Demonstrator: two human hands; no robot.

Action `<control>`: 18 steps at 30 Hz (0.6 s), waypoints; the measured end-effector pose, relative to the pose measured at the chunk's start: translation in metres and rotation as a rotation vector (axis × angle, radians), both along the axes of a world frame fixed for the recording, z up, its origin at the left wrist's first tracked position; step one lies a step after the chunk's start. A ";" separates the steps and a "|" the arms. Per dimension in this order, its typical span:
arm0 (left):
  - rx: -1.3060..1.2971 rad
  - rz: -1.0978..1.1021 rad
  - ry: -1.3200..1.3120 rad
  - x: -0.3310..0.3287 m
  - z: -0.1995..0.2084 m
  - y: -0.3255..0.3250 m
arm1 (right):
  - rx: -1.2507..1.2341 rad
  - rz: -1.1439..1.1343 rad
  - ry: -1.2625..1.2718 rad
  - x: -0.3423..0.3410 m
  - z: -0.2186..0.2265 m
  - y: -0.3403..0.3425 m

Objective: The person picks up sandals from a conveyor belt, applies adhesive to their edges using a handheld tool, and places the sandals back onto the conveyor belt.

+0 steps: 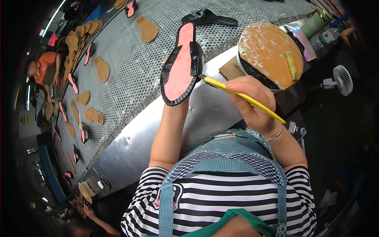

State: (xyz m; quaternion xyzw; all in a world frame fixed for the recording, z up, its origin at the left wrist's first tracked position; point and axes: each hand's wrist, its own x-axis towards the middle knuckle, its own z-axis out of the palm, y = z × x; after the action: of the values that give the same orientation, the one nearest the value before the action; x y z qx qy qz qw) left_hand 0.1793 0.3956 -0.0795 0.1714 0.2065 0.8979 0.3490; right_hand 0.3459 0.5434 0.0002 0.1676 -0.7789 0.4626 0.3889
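Note:
An unfinished sandal [179, 73], sole side up, has a pink insole board and black upper material folded over its edges. My left hand [184, 101] grips it from underneath and is mostly hidden behind it. My right hand [254, 100] is closed round a yellow-handled brush [264, 109]. The brush's dark tip meets, or nearly meets, the black edge on the sandal's right side. Just beyond the toe end, a black sandal [208, 18] lies on the mesh conveyor [122, 55].
Tan soles [146, 29] and pink-bottomed sandals are spread along the conveyor, with stacked soles [73, 43] farther left. A round container with an orange, plastic-wrapped lid [268, 51] stands at right, near a small fan [342, 80] and a bottle [327, 37]. A co-worker in orange [46, 65] is at far left.

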 end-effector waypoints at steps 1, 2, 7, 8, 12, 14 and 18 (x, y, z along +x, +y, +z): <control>0.188 -0.117 -0.221 -0.001 -0.002 -0.002 | -0.007 0.002 0.025 -0.003 -0.001 -0.002; 0.375 -0.234 -0.443 -0.001 -0.003 -0.002 | -0.007 0.002 0.025 -0.004 -0.001 -0.003; 0.532 -0.347 -0.501 0.005 0.015 0.006 | 0.104 0.051 -0.033 0.000 -0.005 0.003; 0.534 -0.350 -0.514 0.003 0.014 0.006 | 0.136 0.107 -0.100 0.002 -0.004 0.005; 0.538 -0.364 -0.564 0.001 0.008 0.009 | 0.127 0.058 -0.027 0.000 0.005 0.011; 0.539 -0.370 -0.587 -0.001 0.006 0.010 | 0.139 0.039 -0.018 -0.005 0.004 0.013; 0.345 -0.132 -0.576 -0.004 0.004 0.011 | 0.163 0.066 -0.024 -0.012 -0.007 0.009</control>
State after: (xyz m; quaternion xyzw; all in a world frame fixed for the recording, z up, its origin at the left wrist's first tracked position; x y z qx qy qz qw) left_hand 0.1753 0.4070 -0.0759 -0.0199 -0.0672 0.9066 0.4162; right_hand 0.3335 0.5526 -0.0073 0.2186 -0.8125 0.4124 0.3492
